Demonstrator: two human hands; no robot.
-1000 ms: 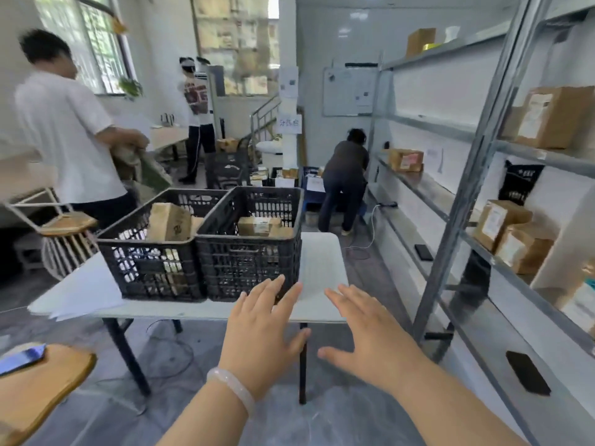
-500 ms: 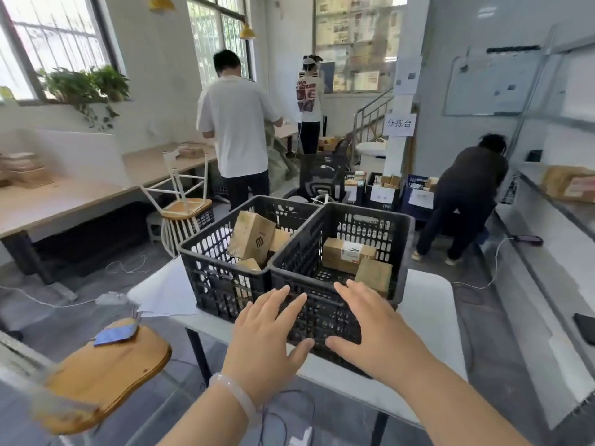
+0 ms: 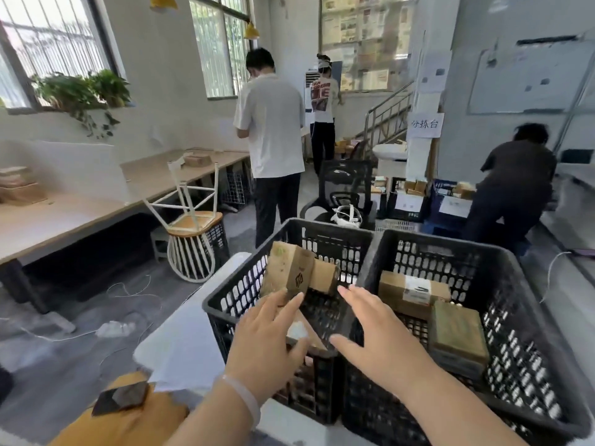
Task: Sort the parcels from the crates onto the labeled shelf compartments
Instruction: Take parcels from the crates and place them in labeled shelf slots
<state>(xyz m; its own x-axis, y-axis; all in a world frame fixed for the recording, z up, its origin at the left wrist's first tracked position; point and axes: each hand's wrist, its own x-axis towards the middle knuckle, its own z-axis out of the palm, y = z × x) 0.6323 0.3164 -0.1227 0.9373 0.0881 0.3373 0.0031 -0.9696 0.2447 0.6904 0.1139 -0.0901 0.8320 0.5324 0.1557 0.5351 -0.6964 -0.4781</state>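
Two black plastic crates stand side by side on a white table (image 3: 190, 342). The left crate (image 3: 231, 304) holds a tall cardboard parcel (image 3: 288, 273) leaning upright and a smaller brown parcel (image 3: 325, 276) behind it. The right crate (image 3: 528, 304) holds a labeled parcel (image 3: 412, 292) and a flat greenish-brown parcel (image 3: 457, 341). My left hand (image 3: 267, 342), fingers straight, reaches over the left crate's near rim, its fingertips just under the tall parcel. My right hand (image 3: 376, 336) hovers with spread fingers over the divide between the crates, holding nothing.
A wooden stool (image 3: 122, 416) with a dark phone (image 3: 120, 397) on it sits at my lower left. Three people stand or bend beyond the crates. A white chair (image 3: 190, 226) leans by a long desk (image 3: 64, 217) on the left. More crates with parcels (image 3: 415, 194) sit behind.
The view has swung left from the metal shelves and closed in on the crates. Both hands moved forward from in front of the crates to above them.
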